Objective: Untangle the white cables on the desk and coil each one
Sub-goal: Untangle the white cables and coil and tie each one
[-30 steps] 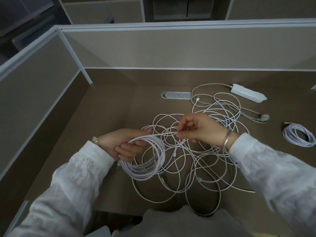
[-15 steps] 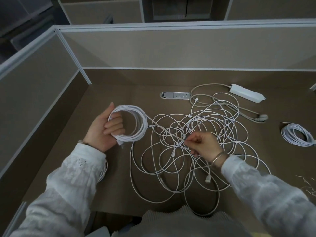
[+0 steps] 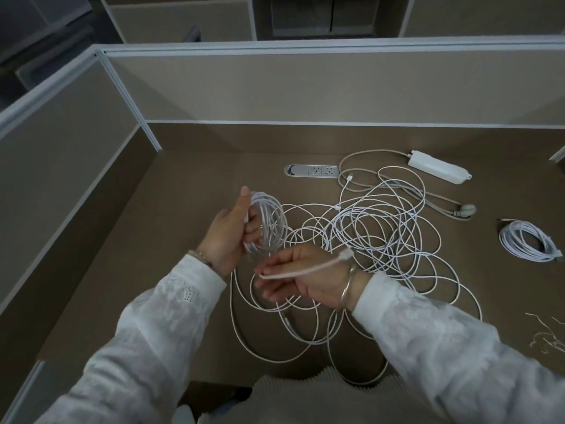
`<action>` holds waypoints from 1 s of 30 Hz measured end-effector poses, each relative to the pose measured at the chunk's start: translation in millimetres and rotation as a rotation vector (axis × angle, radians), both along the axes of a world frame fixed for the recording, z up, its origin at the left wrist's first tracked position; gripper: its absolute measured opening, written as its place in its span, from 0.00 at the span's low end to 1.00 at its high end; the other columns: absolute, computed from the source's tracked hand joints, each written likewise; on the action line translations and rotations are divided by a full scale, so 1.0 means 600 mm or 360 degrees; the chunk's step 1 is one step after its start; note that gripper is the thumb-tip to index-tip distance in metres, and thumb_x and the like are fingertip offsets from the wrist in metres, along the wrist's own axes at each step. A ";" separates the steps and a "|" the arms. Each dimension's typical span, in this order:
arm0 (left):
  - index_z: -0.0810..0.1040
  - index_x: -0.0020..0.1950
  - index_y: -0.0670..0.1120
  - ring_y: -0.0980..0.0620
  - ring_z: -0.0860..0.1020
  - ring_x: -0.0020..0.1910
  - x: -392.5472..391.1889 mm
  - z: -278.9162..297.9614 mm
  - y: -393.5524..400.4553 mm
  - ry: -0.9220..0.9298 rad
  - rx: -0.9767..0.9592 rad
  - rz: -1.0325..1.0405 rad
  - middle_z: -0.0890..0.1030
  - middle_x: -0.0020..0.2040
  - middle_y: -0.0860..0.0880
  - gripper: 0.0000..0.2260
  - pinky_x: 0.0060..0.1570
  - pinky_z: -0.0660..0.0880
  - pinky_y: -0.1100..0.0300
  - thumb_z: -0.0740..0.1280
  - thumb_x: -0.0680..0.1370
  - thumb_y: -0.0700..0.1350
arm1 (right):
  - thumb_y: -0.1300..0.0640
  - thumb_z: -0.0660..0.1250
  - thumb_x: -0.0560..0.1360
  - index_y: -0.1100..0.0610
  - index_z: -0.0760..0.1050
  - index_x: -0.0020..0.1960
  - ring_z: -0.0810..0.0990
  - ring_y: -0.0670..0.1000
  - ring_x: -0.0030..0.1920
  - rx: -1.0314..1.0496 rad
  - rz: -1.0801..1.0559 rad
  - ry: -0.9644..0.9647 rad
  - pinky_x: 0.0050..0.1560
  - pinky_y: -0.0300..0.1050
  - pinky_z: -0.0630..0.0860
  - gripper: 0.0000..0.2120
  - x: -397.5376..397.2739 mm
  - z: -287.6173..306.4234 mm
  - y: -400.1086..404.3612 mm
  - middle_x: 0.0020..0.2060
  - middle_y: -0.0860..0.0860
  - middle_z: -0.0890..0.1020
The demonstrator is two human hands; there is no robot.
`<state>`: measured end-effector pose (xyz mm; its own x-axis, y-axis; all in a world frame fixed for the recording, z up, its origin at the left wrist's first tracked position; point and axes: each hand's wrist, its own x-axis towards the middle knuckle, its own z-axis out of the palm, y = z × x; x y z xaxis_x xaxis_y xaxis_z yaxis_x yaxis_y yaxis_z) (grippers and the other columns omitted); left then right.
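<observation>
Mid-coil on one white cable: half-wound coil [image 3: 270, 223] gripped upright in left hand [image 3: 227, 237], thumb raised, fingers curled through the loops. Free end with its plug [image 3: 345, 255] pinched in right hand [image 3: 305, 280], just beside the coil. Probably near the last wrap of this cable; next, lay the tail around the coil and tuck it in without snagging. Loose tangle [image 3: 376, 240] spread on the surface [image 3: 183, 270] behind both hands. Finished coil [image 3: 527, 240] far right. Power strip [image 3: 438, 165] beyond.
</observation>
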<state>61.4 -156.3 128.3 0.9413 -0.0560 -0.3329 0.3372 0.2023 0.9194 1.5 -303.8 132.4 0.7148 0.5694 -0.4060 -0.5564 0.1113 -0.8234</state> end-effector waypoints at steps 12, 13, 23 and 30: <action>0.74 0.35 0.44 0.52 0.70 0.21 -0.045 -0.017 -0.042 0.0262 -0.0021 -0.0226 0.72 0.26 0.47 0.21 0.22 0.67 0.65 0.61 0.80 0.57 | 0.65 0.63 0.77 0.69 0.76 0.43 0.81 0.52 0.26 -0.0180 -0.0400 -0.0260 0.29 0.41 0.80 0.08 -0.009 0.005 0.010 0.28 0.57 0.81; 0.71 0.35 0.44 0.53 0.67 0.18 -0.047 -0.019 -0.043 0.0304 -0.0053 -0.0257 0.69 0.23 0.48 0.21 0.19 0.63 0.66 0.60 0.80 0.58 | 0.65 0.64 0.77 0.68 0.76 0.42 0.80 0.52 0.25 -0.0214 -0.0439 -0.0262 0.28 0.41 0.79 0.08 -0.011 0.005 0.012 0.27 0.56 0.81; 0.62 0.31 0.45 0.50 0.60 0.12 -0.059 -0.013 -0.062 0.0525 -0.0244 -0.0384 0.60 0.17 0.46 0.25 0.16 0.58 0.70 0.53 0.81 0.60 | 0.61 0.68 0.75 0.65 0.75 0.34 0.79 0.60 0.25 -0.0453 -0.0922 -0.0283 0.25 0.47 0.77 0.12 -0.015 -0.011 0.022 0.24 0.57 0.79; 0.66 0.30 0.45 0.49 0.67 0.15 -0.057 -0.025 -0.063 0.0553 -0.0229 -0.0355 0.67 0.19 0.45 0.23 0.19 0.63 0.66 0.58 0.81 0.57 | 0.58 0.70 0.73 0.65 0.75 0.30 0.80 0.60 0.24 -0.0698 -0.0712 -0.0343 0.27 0.50 0.77 0.15 -0.010 -0.019 0.008 0.23 0.58 0.79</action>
